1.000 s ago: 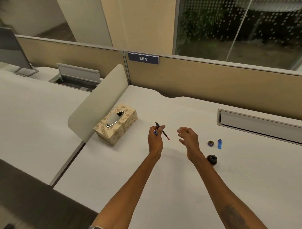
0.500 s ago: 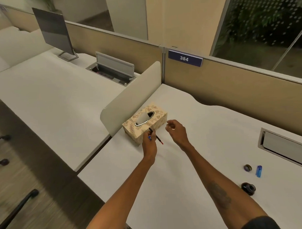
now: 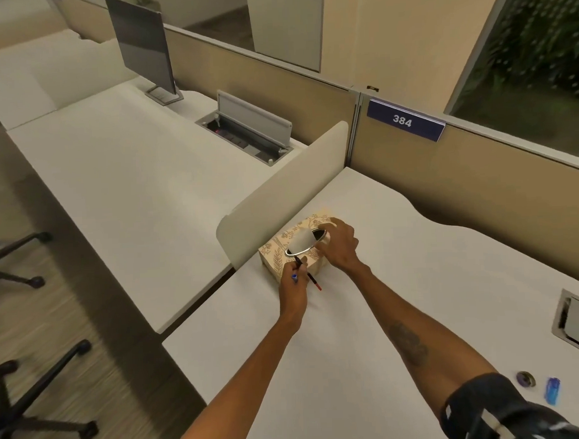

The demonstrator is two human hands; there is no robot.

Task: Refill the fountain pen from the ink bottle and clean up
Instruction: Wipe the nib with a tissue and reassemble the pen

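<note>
At tissue box (image 3: 275, 253) slot: right hand (image 3: 340, 247), fingers curled, apparently pinching 1 tissue (image 3: 300, 242) for wiping. Left hand (image 3: 294, 289) grips pen (image 3: 312, 280) off desk (image 3: 401, 268), presumably against smears.

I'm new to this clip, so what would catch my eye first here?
The right hand pinching the white tissue at the patterned tissue box, mid-desk beside the divider. Just in front, the left hand holds the pen. Behind, a blue 384 sign on the partition.
</note>
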